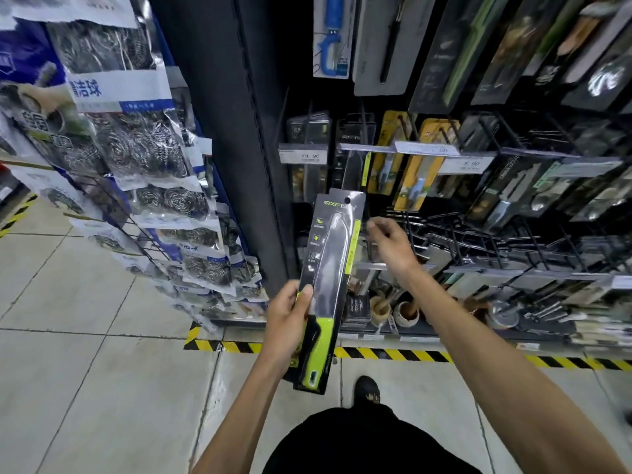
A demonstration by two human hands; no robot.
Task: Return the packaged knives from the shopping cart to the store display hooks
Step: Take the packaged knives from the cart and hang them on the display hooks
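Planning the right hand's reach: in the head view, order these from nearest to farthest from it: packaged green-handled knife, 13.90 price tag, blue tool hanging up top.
From the right hand:
1. Packaged green-handled knife, just left, held by the left hand.
2. 13.90 price tag, upper left.
3. Blue tool, top row, above.

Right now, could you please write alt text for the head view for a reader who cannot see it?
A person's left hand holds a packaged knife with a green handle upright before a store display, while the right hand reaches toward black display hooks. Packaged steel scourers hang on the left.
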